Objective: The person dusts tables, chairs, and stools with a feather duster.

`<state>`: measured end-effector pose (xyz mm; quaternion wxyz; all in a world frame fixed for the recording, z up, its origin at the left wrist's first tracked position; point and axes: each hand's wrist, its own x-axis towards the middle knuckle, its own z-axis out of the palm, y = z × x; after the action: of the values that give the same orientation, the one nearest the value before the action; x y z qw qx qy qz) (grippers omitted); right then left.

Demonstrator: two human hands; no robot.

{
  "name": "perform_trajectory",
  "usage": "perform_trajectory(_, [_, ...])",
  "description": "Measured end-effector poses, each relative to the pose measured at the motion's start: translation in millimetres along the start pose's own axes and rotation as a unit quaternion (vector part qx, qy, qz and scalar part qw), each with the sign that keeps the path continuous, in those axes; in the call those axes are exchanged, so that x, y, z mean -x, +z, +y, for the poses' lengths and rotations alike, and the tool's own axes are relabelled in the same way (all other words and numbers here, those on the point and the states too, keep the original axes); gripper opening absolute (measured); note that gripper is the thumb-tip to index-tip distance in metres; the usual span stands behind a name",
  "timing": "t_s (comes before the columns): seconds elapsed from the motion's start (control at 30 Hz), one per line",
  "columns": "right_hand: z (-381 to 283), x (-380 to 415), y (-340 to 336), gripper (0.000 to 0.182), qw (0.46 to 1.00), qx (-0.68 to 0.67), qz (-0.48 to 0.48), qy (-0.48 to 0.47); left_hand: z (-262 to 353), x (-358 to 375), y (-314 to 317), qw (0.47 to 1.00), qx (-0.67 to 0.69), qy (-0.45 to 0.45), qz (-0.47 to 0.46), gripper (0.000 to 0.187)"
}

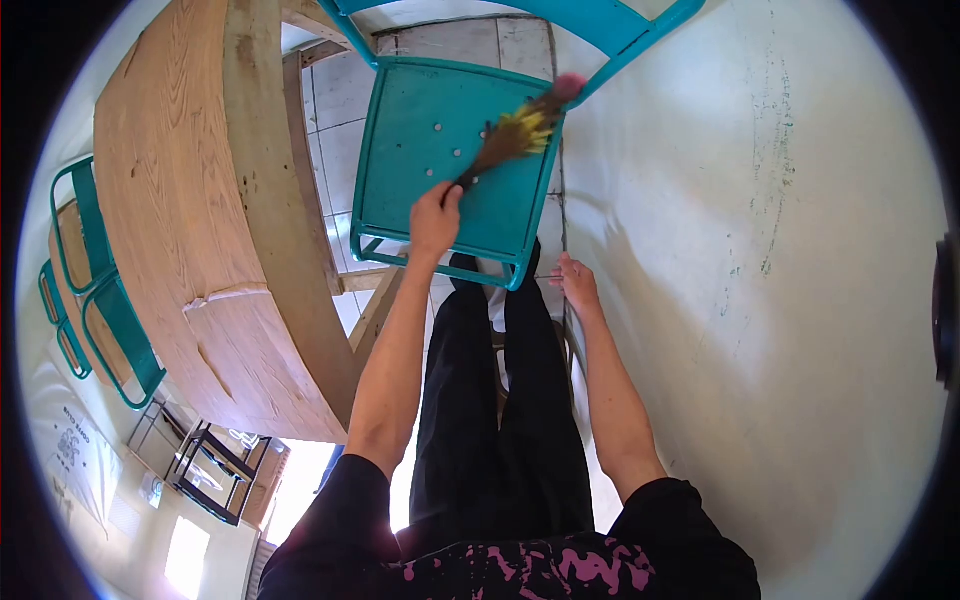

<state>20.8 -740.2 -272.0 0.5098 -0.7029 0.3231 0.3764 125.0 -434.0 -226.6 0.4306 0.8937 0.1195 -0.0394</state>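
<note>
My left hand (435, 222) is closed around the handle of a feather duster (515, 135), which has brown and yellow feathers and a pinkish tip. The duster lies slantwise over the seat of a teal metal chair (410, 95), its tip near the seat's far right corner. My right hand (577, 285) is low beside the wall, to the right of the chair's near edge. Its fingers are curled together, and what they hold, if anything, is too small to make out.
A wooden table (185, 200) stands left of the chair. The scuffed white wall (720, 330) rises close on the right. More teal chairs (125, 325) and a dark metal rack (212, 470) are beyond the table. White tiles (345, 150) cover the floor.
</note>
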Motion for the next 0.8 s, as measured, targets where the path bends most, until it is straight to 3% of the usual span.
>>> perform_trajectory(0.03, [2, -1, -1, 0.064, 1.0, -0.013, -0.008, 0.003, -3, -4, -2, 1.0, 0.001, 0.001, -0.001, 0.029])
perform_trajectory(0.13, [3, 0, -2, 0.064, 1.0, -0.021, 0.002, 0.013, 6, -12, -10, 0.956, 0.119, -0.253, 0.088, 0.032])
perform_trajectory(0.23, [1, 2, 2, 0.063, 1.0, -0.017, 0.005, 0.017, -14, -9, 18, 0.953, 0.126, -0.254, 0.103, 0.032])
perform_trajectory(0.27, [1, 3, 4, 0.063, 1.0, -0.017, 0.004, 0.017, 38, -10, 0, 0.919, 0.202, -0.336, 0.048, 0.032])
perform_trajectory(0.3, [0, 4, 6, 0.062, 1.0, -0.018, 0.003, 0.015, 33, -8, 1, 0.919, 0.202, -0.337, 0.048, 0.032])
perform_trajectory(0.37, [0, 6, 9, 0.061, 1.0, -0.019, 0.001, 0.013, 25, -3, 0, 0.995, 0.038, -0.086, -0.041, 0.031])
perform_trajectory(0.4, [0, 5, 10, 0.059, 1.0, -0.02, 0.0, 0.012, 21, -4, -3, 0.995, 0.039, -0.087, -0.04, 0.031])
perform_trajectory(0.5, [0, 6, 6, 0.056, 1.0, -0.011, -0.002, 0.007, 7, -6, -18, 0.983, 0.011, -0.162, 0.08, 0.032])
perform_trajectory(0.63, [0, 7, 3, 0.051, 1.0, 0.002, 0.0, 0.004, 2, 6, -21, 0.957, 0.018, -0.26, 0.129, 0.033])
perform_trajectory(0.7, [4, 7, 5, 0.051, 1.0, 0.008, -0.003, 0.003, -1, 16, -21, 0.967, 0.087, -0.238, -0.017, 0.034])
perform_trajectory(0.73, [6, 6, 4, 0.05, 1.0, 0.014, -0.005, 0.002, -10, 21, -22, 0.985, 0.053, -0.155, -0.059, 0.033])
perform_trajectory(0.8, [1, 13, 6, 0.05, 1.0, 0.007, -0.003, 0.009, -6, 25, -38, 0.988, 0.035, -0.141, -0.06, 0.033])
